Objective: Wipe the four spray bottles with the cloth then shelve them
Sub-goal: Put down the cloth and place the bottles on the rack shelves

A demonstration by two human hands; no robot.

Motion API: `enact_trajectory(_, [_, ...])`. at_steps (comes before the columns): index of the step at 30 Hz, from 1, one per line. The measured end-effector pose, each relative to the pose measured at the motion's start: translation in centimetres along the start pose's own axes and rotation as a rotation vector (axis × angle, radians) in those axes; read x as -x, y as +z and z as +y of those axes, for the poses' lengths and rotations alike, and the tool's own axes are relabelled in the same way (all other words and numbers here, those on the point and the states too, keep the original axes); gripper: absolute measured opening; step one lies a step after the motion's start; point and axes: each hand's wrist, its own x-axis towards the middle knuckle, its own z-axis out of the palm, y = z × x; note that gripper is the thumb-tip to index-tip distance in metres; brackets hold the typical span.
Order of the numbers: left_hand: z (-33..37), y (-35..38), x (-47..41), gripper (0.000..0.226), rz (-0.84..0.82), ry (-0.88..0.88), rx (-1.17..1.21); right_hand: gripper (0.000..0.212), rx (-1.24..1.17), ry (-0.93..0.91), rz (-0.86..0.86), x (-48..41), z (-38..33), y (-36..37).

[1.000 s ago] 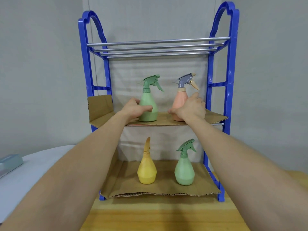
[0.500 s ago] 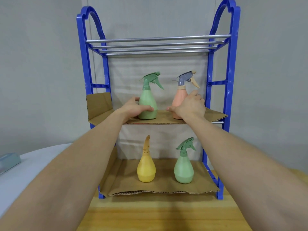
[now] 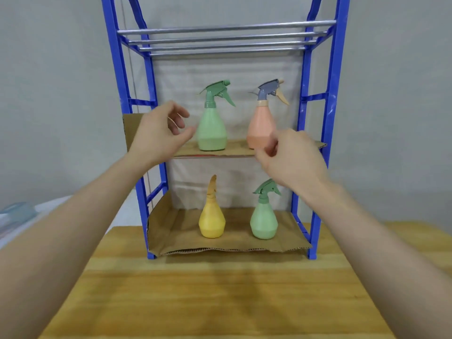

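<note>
Four spray bottles stand upright on the blue rack (image 3: 327,133). A green bottle (image 3: 211,128) and a pink bottle with a grey trigger (image 3: 260,128) sit on the cardboard-lined middle shelf. Below stand a yellow bottle (image 3: 211,221) and a smaller green bottle (image 3: 264,221). My left hand (image 3: 159,133) hovers just left of the upper green bottle, fingers loosely spread, holding nothing. My right hand (image 3: 291,160) is in front of the pink bottle's base, fingers loosely curled and empty, blurred by motion. No cloth is visible.
The rack stands at the back of a wooden table (image 3: 215,294) against a grey wall. Its top shelf of metal rods (image 3: 225,37) holds nothing. A pale blue object (image 3: 17,211) lies on a white surface at far left.
Both hands have let go of the two upper bottles and drawn back toward me. The bottles remain standing on the middle shelf. The view has tilted slightly downward.
</note>
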Motion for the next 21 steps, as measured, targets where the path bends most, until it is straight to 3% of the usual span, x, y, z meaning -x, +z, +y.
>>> enact_trajectory(2, [0.2,0.4,3.9,0.016,-0.033,0.023,0.017,0.030,-0.046,-0.008,-0.109,4.6,1.3,2.1])
enact_trajectory(4, [-0.8,2.5,8.0,0.010,-0.159,-0.014,-0.025,0.028,0.004,0.033,-0.335,8.8,3.2,5.6])
enact_trajectory(6, [-2.9,5.5,11.9,0.016,-0.361,-0.093,-0.134,0.019,0.067,0.103,-0.517,11.9,5.5,9.5])
enact_trajectory(9, [-6.4,10.2,15.8,0.037,-0.556,-0.297,-0.244,0.025,0.020,0.273,-0.526,13.3,8.7,13.6])
enact_trajectory(13, [-8.8,14.6,16.5,0.084,-0.364,-0.515,-0.179,0.080,-0.067,0.439,-0.358,11.2,10.6,16.3])
enact_trajectory(16, [-9.2,17.8,15.3,0.125,-0.316,-0.596,-0.192,0.110,-0.094,0.489,-0.377,9.3,10.9,18.0])
enact_trajectory(18, [-9.6,19.9,14.5,0.139,-0.321,-0.651,-0.201,0.117,-0.129,0.516,-0.435,8.7,10.8,19.3])
enact_trajectory(21, [-10.6,22.2,14.1,0.136,-0.276,-0.663,-0.243,0.101,-0.162,0.523,-0.419,8.8,10.7,21.3])
